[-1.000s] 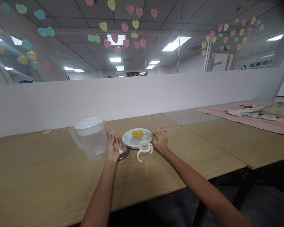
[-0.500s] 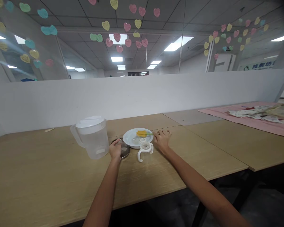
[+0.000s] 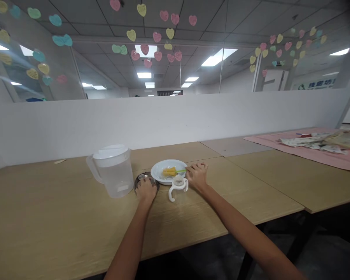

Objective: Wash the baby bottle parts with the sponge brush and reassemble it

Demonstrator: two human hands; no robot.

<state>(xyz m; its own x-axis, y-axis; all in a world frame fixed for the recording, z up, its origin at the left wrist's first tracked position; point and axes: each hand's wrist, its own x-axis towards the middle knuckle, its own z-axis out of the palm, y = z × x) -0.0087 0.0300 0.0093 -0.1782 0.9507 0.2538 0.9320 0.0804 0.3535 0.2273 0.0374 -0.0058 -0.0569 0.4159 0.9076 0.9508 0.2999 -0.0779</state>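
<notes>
My right hand (image 3: pixel 197 174) is closed around the green handle of a yellow sponge brush (image 3: pixel 169 171). The brush head lies in a white bowl (image 3: pixel 156 168), beside something clear that I cannot make out. My left hand (image 3: pixel 146 189) reaches palm down over a round metal dish (image 3: pixel 136 182), its fingers somewhat spread. A small pale ring (image 3: pixel 141 177) shows in the dish just past the fingertips. In front of the bowl stands a clear baby bottle (image 3: pixel 179 190) with white handles and an uncovered mouth.
A translucent lidded pitcher (image 3: pixel 116 171) stands left of the metal dish, its handle facing left. On the far right, papers and packets (image 3: pixel 312 142) lie on a pink cloth (image 3: pixel 347 157). A white wall (image 3: pixel 175 120) with glass above borders the wooden table (image 3: pixel 76 217).
My left hand has turned from a thumb-up pinch to palm down over the metal dish, where a pale ring now shows. My right hand has shifted the brush slightly left and lower in the bowl.
</notes>
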